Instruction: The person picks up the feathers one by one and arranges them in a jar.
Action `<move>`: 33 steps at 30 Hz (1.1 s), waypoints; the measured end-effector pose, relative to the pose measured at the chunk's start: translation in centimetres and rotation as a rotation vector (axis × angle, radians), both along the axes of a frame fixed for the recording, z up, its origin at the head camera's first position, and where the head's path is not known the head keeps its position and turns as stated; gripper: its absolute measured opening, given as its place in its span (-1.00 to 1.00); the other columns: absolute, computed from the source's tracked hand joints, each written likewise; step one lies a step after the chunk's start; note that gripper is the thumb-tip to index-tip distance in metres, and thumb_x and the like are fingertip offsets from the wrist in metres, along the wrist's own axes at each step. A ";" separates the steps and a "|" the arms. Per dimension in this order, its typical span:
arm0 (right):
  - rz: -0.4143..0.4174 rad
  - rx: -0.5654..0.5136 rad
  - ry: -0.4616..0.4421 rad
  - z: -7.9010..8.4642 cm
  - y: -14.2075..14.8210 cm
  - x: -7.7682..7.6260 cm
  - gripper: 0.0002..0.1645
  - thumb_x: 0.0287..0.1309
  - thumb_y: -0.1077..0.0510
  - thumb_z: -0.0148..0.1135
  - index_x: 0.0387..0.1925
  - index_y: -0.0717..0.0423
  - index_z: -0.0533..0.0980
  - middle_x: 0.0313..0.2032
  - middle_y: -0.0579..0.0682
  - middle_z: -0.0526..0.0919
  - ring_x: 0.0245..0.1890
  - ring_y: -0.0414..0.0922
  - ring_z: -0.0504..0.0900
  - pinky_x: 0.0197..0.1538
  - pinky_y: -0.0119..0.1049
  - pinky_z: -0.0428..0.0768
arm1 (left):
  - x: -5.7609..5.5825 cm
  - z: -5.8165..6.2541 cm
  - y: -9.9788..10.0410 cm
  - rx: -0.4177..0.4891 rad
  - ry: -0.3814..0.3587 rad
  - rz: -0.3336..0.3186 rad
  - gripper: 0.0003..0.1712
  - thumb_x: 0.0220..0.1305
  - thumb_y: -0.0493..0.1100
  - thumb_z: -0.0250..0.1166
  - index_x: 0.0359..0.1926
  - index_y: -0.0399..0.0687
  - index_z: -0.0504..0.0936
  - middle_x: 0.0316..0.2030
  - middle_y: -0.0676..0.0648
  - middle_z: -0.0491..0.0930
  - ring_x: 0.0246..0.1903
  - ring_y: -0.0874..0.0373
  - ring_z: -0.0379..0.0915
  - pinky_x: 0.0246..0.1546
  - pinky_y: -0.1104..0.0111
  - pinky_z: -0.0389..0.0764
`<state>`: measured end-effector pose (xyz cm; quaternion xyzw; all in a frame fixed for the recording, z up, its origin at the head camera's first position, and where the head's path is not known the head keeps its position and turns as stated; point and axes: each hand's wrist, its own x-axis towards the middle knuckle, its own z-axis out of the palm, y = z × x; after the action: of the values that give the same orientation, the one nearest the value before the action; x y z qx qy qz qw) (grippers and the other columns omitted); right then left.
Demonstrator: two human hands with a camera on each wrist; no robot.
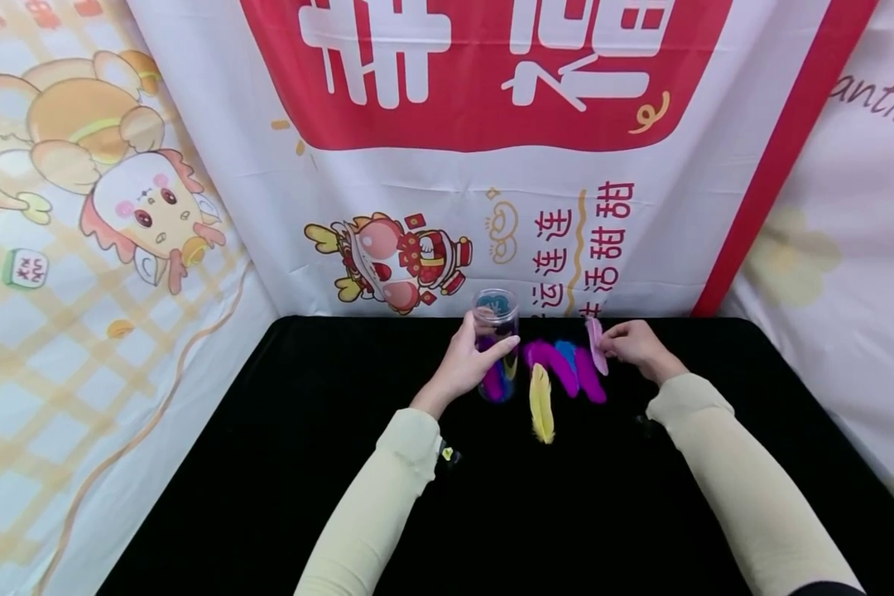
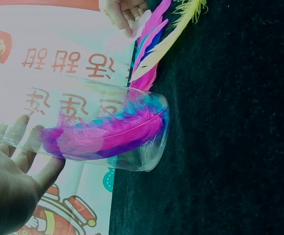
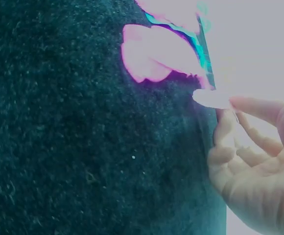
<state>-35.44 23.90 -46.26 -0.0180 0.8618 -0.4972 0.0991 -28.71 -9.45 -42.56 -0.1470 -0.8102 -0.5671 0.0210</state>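
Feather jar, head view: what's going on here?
A person's left hand grips a clear jar with magenta and blue feathers inside. Their right hand pinches a pale pink feather, outside the jar. Between the hands, a yellow feather and several magenta and blue ones lie on the black table.

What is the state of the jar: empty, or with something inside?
Not empty: in the left wrist view, pink and blue feathers show through the jar's clear wall.
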 end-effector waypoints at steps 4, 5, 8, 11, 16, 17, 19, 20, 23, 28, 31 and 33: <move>-0.009 -0.059 -0.014 0.2 0.2 0.2 -0.66 0.35 0.32 0.21 0.02 0.56 0.55 -0.45 -0.09 0.70 -0.44 -0.25 0.60 -0.28 -0.31 0.65 | 0.1 -0.1 0.0 -0.006 -0.010 -0.002 -0.18 0.29 0.23 0.40 0.36 -0.04 0.26 0.21 -0.11 0.52 0.22 0.05 0.48 0.30 0.07 0.45; -0.007 -0.073 -0.017 0.3 0.2 0.3 -0.66 0.34 0.33 0.22 0.03 0.57 0.54 -0.45 -0.09 0.71 -0.45 -0.26 0.60 -0.27 -0.30 0.66 | 0.1 -0.1 0.0 -0.007 -0.011 -0.002 -0.17 0.30 0.23 0.40 0.37 -0.05 0.26 0.21 -0.11 0.52 0.22 0.05 0.48 0.30 0.07 0.45; -0.008 -0.117 -0.013 0.8 0.2 0.5 -0.64 0.32 0.35 0.24 0.03 0.59 0.51 -0.44 -0.08 0.72 -0.47 -0.27 0.61 -0.26 -0.29 0.67 | 0.1 0.0 -0.1 -0.005 -0.008 -0.003 -0.14 0.30 0.23 0.40 0.38 -0.08 0.25 0.21 -0.11 0.52 0.23 0.04 0.48 0.31 0.04 0.43; -0.021 -0.167 -0.011 1.3 0.3 0.5 -0.61 0.31 0.34 0.26 0.06 0.59 0.48 -0.44 -0.08 0.73 -0.47 -0.27 0.63 -0.27 -0.31 0.68 | 0.0 0.2 -0.1 -0.006 0.002 0.000 -0.15 0.29 0.23 0.40 0.39 -0.08 0.26 0.21 -0.13 0.53 0.24 0.01 0.47 0.33 -0.02 0.41; -0.024 -0.207 -0.038 2.1 0.4 0.8 -0.50 0.33 0.31 0.26 0.17 0.58 0.40 -0.38 -0.08 0.75 -0.37 -0.30 0.70 -0.19 -0.31 0.71 | 0.0 0.2 -0.1 -0.005 -0.006 0.003 -0.18 0.29 0.23 0.41 0.35 -0.05 0.27 0.20 -0.13 0.54 0.23 0.00 0.48 0.33 -0.05 0.40; -0.025 -0.211 -0.041 2.2 0.4 0.9 -0.48 0.33 0.31 0.26 0.19 0.58 0.39 -0.37 -0.08 0.75 -0.36 -0.30 0.70 -0.18 -0.31 0.71 | 0.0 0.2 -0.1 -0.005 -0.008 0.002 -0.18 0.29 0.23 0.41 0.35 -0.06 0.27 0.20 -0.13 0.54 0.23 0.01 0.48 0.33 -0.03 0.41; -0.020 -0.213 -0.044 2.5 0.5 1.1 -0.46 0.34 0.29 0.27 0.22 0.57 0.37 -0.35 -0.09 0.76 -0.33 -0.31 0.71 -0.16 -0.32 0.71 | 0.0 0.1 -0.1 -0.006 -0.009 0.002 -0.20 0.29 0.23 0.40 0.34 -0.04 0.28 0.20 -0.11 0.54 0.22 0.03 0.49 0.32 0.02 0.43; -0.017 -0.216 -0.042 2.6 0.4 1.2 -0.45 0.35 0.29 0.27 0.22 0.57 0.37 -0.34 -0.09 0.76 -0.33 -0.31 0.71 -0.15 -0.32 0.71 | 0.0 0.1 0.0 -0.007 -0.007 0.002 -0.20 0.29 0.24 0.40 0.34 -0.03 0.28 0.20 -0.10 0.54 0.22 0.05 0.49 0.31 0.04 0.44; -0.001 -0.227 -0.025 3.1 0.2 1.5 -0.46 0.36 0.28 0.26 0.22 0.57 0.37 -0.33 -0.10 0.76 -0.31 -0.30 0.72 -0.15 -0.33 0.70 | 0.1 0.0 0.0 -0.008 0.000 0.003 -0.21 0.29 0.23 0.41 0.33 0.00 0.28 0.19 -0.09 0.55 0.21 0.07 0.49 0.31 0.08 0.44; 0.020 -0.236 0.011 4.0 -0.6 2.0 -0.52 0.39 0.26 0.25 0.17 0.56 0.42 -0.31 -0.08 0.78 -0.30 -0.28 0.73 -0.16 -0.32 0.70 | 0.2 0.0 0.0 -0.001 -0.004 -0.002 -0.23 0.29 0.23 0.41 0.31 0.01 0.29 0.17 -0.08 0.56 0.19 0.09 0.51 0.29 0.10 0.46; 0.033 -0.211 0.052 4.8 -1.1 2.3 -0.56 0.39 0.25 0.24 0.13 0.55 0.46 -0.28 -0.05 0.79 -0.29 -0.25 0.74 -0.20 -0.33 0.69 | 0.2 0.1 0.0 0.006 -0.008 -0.008 -0.21 0.29 0.24 0.41 0.33 -0.01 0.28 0.17 -0.08 0.56 0.19 0.09 0.51 0.28 0.10 0.47; 0.039 -0.192 0.078 5.4 -1.3 2.3 -0.57 0.39 0.24 0.25 0.11 0.54 0.48 -0.25 -0.01 0.79 -0.27 -0.23 0.75 -0.21 -0.33 0.68 | 0.2 0.2 -0.1 0.005 -0.007 -0.007 -0.20 0.28 0.25 0.41 0.33 -0.02 0.28 0.18 -0.08 0.55 0.19 0.08 0.51 0.28 0.09 0.47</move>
<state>-33.13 22.56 -40.84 -0.0637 0.8130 -0.5742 0.0731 -28.52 -9.50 -42.35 -0.1478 -0.8083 -0.5696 0.0166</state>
